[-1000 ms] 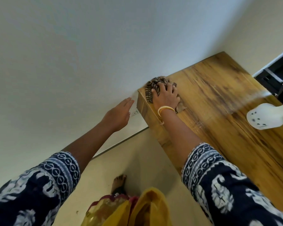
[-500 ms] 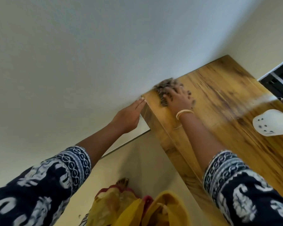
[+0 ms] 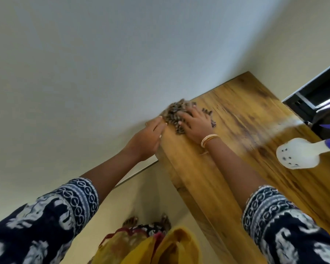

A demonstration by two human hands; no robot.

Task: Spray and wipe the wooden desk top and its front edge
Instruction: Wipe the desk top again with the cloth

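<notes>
The wooden desk top (image 3: 246, 119) runs from the lower right up to the wall. A brown patterned cloth (image 3: 174, 113) lies bunched at the desk's far left corner, against the wall. My right hand (image 3: 195, 123) presses flat on the cloth with fingers spread. My left hand (image 3: 148, 139) rests with straight fingers against the desk's left end by that corner, touching the wall side. The white spray bottle (image 3: 297, 154) with a blue top lies on the desk at the right.
A pale wall (image 3: 122, 63) stands directly behind the desk. A black frame or appliance (image 3: 312, 96) sits at the far right. The cream floor (image 3: 141, 202), my feet and yellow garment are below the desk's front edge (image 3: 191, 195).
My right hand slid the cloth along the desk's far corner toward the wall. My left hand moved from the wall to the desk's left end.
</notes>
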